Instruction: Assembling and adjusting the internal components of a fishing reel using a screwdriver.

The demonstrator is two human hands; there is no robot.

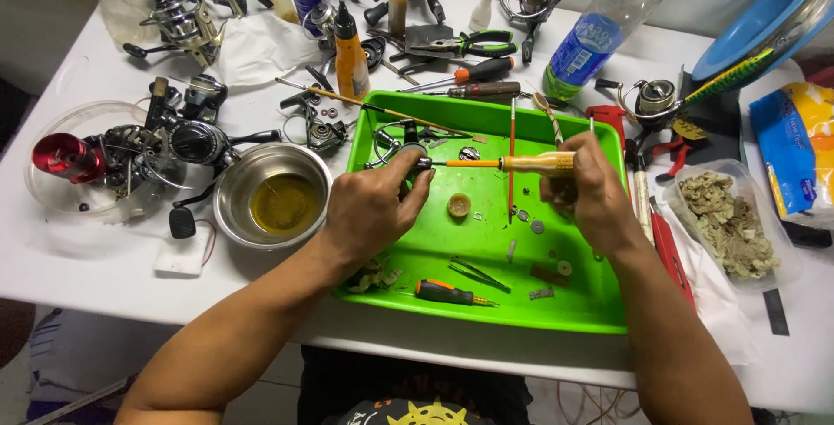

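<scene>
Over a bright green tray, my left hand grips a dark fishing reel part at the tray's upper left. My right hand holds a screwdriver with a yellow handle; its orange shaft runs left and its tip meets the reel part by my left fingers. In the tray lie a small tan round piece, several washers and small bits, tweezers and a short black and orange screwdriver.
A steel bowl of yellowish oil stands left of the tray. Disassembled reels fill the left side. Pliers, screwdrivers, small bottles and a plastic water bottle lie behind. A clear box of tan scraps sits at right.
</scene>
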